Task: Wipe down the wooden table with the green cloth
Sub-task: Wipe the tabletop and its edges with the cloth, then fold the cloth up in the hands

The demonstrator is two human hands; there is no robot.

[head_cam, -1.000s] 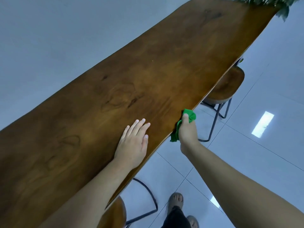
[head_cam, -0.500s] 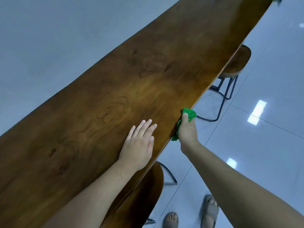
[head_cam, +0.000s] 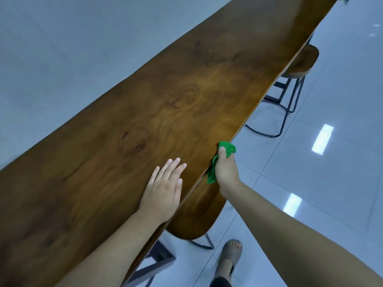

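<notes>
**Green cloth meets the table's edge**

A person's right hand [head_cam: 224, 172] grips a bunched green cloth [head_cam: 228, 147] against the near edge of the long wooden tabletop [head_cam: 165, 104], thumb on top. The left hand [head_cam: 163, 189] lies open and flat on the wood just beside it. A wooden stool [head_cam: 199, 214] sits tucked below; how firmly the cloth presses the edge is unclear.
</notes>
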